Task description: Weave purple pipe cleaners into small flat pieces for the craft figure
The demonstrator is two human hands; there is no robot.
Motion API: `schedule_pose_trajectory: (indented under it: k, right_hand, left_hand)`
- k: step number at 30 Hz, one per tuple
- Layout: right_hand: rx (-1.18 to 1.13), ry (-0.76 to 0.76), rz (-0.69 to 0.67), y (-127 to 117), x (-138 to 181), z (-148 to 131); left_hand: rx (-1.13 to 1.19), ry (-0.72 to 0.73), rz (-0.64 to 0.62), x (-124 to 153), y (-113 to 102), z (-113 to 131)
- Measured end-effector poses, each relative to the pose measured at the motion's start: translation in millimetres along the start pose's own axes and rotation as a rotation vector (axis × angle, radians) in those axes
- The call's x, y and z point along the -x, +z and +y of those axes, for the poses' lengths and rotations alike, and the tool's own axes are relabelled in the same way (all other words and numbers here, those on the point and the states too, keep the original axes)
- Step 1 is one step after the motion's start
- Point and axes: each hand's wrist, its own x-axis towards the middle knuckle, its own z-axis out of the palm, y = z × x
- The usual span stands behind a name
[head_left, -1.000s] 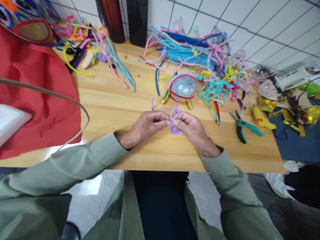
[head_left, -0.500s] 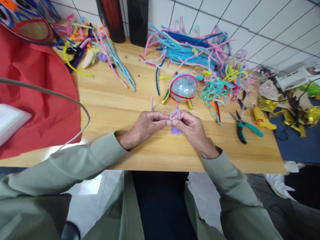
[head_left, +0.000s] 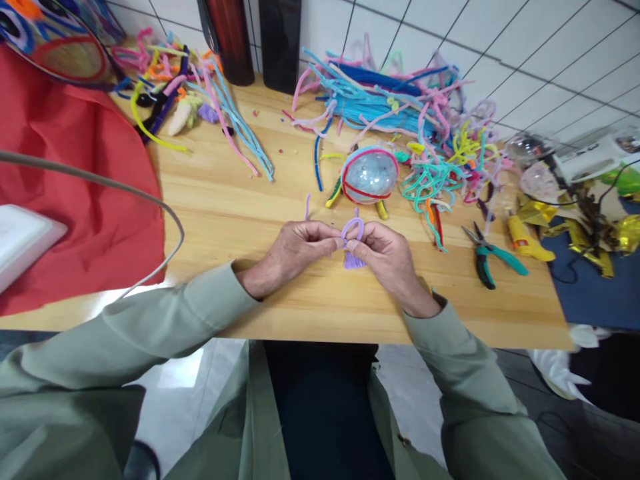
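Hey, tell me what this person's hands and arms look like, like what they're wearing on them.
The left hand and right hand are ungloved, with no watch or bracelet visible. The left sleeve and right sleeve are long, grey-green and loosely creased, ending around the wrists; no printed markings show.

Purple fuzzy loop with fringed end [head_left: 355,261], its middle partly hidden — bare right hand [head_left: 390,257] in front, glossy dark-red cylinder [head_left: 233,41] and flat black upright panel [head_left: 281,47] cropped by top edge, white rounded box [head_left: 27,237] cut off at left.
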Motion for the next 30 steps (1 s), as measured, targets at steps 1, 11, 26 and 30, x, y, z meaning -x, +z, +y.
schedule_pose_trajectory:
  k: [1, 11, 26, 30]
  right_hand:
    - [-0.003, -0.009, 0.007, 0.3, -0.4, -0.5]
    - [-0.022, 0.026, 0.049, 1.1, 1.5, -9.3]
    - [-0.036, 0.075, 0.027, -1.2, -0.6, -5.9]
    - [-0.040, 0.083, 0.023, -1.0, -0.2, -5.3]
  left_hand:
    - [0.005, 0.002, 0.000, 0.1, 0.0, -0.1]
    - [0.050, 0.068, 0.046, 0.1, 2.4, -2.3]
    - [0.062, 0.058, 0.008, -0.9, 2.0, -0.8]
    - [0.073, 0.043, 0.012, -1.0, 2.3, 1.6]
